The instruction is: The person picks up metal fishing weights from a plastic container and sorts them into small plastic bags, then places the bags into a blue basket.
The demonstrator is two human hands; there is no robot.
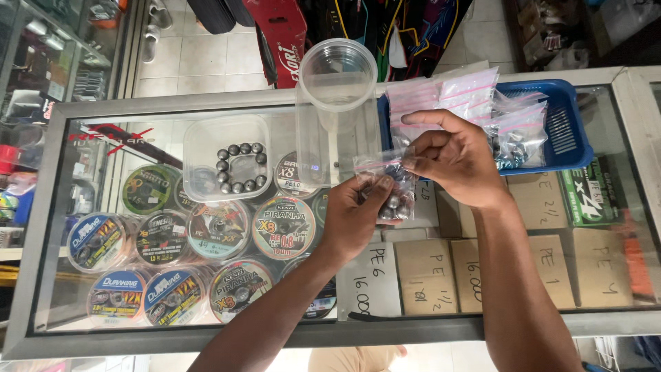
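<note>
Cupping small clear bag (pixel 387 187) of grey round weights from below with left hand (pixel 354 217), keeping it upright, while right hand (pixel 454 160) fingertips are pinching its top edge taut above glass counter (pixel 441 275).

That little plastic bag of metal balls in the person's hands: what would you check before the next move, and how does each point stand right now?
1. Small clear bag held by both hands: ok; left hand grips from below, right hand pinches the top.
2. Bag contains grey balls: ok.
3. Bag's strip fully sealed: cannot tell; fingers cover it.
4. Shallow tub with more balls lies flat on the glass counter: ok.
5. Tall clear cup upright, nothing visible inside: ok.
6. Blue basket has room among the filled bags: cannot tell.
</note>
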